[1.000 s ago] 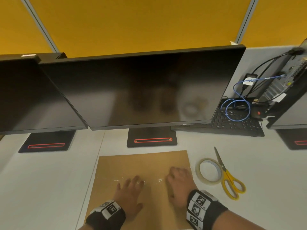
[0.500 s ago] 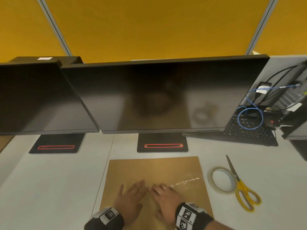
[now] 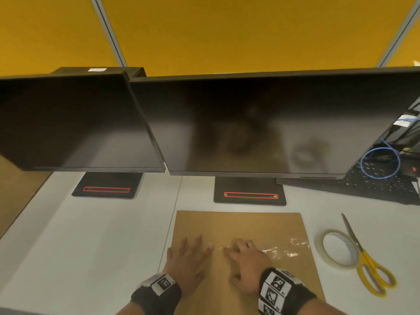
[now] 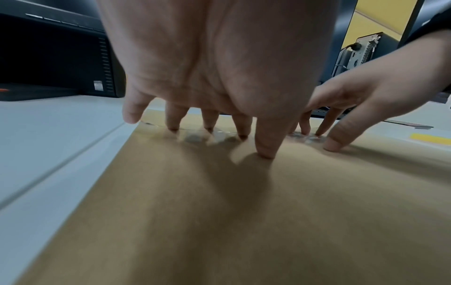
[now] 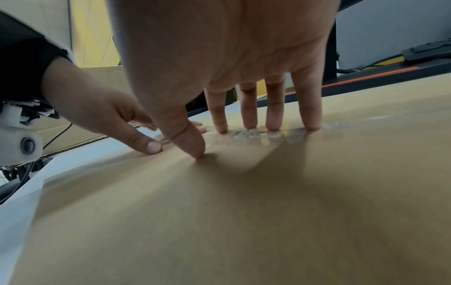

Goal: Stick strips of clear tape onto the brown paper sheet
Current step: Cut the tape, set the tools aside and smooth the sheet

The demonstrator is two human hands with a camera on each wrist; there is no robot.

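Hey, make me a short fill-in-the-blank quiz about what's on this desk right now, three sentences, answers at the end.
1. Both hands, the left hand and right hand, press flat on the ____ paper sheet.
2. The scissors beside the tape roll have ____ handles.
3. The clear tape strip shows crinkled to the ____ of the right hand.

Answers: brown; yellow; right

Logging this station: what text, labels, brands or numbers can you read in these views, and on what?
No text is readable.
White sticker on the box behind the left monitor: blurred.
White tag on the cables at right: blue marks, illegible.
Wristbands: black-and-white coded squares, tiny characters too small.
Keyboard: keys illegible.
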